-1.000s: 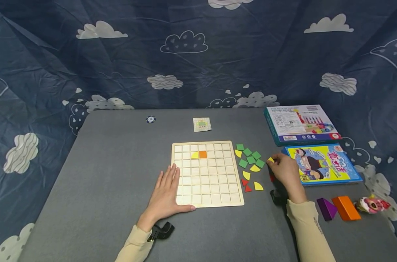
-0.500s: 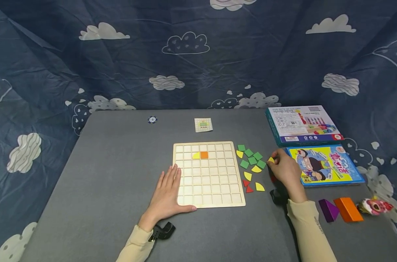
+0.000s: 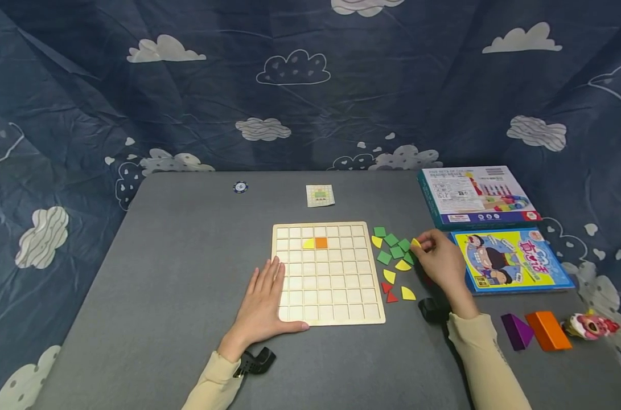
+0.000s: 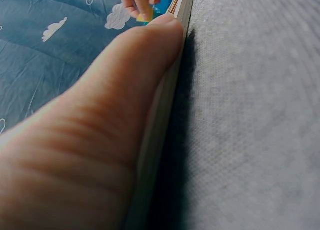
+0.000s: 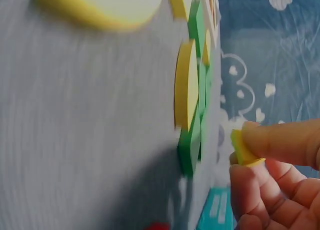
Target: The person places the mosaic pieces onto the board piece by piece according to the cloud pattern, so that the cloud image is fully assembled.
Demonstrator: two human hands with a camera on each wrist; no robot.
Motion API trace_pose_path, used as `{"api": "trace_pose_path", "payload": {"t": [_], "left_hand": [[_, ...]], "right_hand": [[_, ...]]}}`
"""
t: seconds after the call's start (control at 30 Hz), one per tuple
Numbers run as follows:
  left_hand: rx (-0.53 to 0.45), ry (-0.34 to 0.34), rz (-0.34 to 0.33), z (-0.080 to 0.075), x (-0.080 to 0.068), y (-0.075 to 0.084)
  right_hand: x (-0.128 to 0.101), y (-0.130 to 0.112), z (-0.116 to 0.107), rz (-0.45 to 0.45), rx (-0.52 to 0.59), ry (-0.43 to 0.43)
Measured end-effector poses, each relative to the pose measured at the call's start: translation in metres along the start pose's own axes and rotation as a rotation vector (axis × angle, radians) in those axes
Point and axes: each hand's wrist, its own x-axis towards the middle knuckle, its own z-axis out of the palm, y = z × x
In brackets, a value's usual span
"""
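Note:
A wooden grid board (image 3: 330, 283) lies on the grey table, with a yellow quarter-circle tile (image 3: 308, 244) and an orange square tile (image 3: 321, 243) side by side in its second row. My left hand (image 3: 261, 302) rests with straight fingers on the board's left edge, its thumb along the front edge. My right hand (image 3: 441, 263) pinches a yellow tile (image 5: 243, 149) between thumb and fingers, raised above the table. Below and left of it are several green square tiles (image 3: 384, 258), several yellow quarter-circle tiles (image 3: 408, 294) and red triangle tiles (image 3: 391, 297).
A small pattern card (image 3: 320, 195) and a poker chip (image 3: 241, 187) lie behind the board. Two boxes, one blue and yellow (image 3: 512, 259), one white and teal (image 3: 479, 193), stand at right. Nearer are a purple block (image 3: 517, 332), an orange block (image 3: 548, 330) and a figurine (image 3: 592, 326).
My right hand, holding the yellow tile, has moved slightly left and up, over the edge of the green tiles. My left hand stays on the board. The head view has shifted slightly.

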Motion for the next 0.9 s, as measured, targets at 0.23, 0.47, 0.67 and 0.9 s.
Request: {"api": "trace_pose_path", "payload": {"t": [0.23, 0.47, 0.67, 0.9], "left_hand": [[-0.018, 0.001, 0.001, 0.0, -0.001, 0.0], [-0.009, 0.021, 0.009, 0.001, -0.001, -0.001], [-0.012, 0.049, 0.026, 0.0, -0.001, -0.003], [0.0, 0.026, 0.02, -0.001, 0.0, -0.002]], "right_hand": [[0.002, -0.02, 0.022, -0.026, 0.101, -0.022], [0.01, -0.048, 0.042, -0.123, 0.152, -0.08], [0.016, -0.07, 0.057, -0.168, 0.183, -0.158], [0.019, -0.089, 0.067, -0.214, 0.163, -0.256]]}}
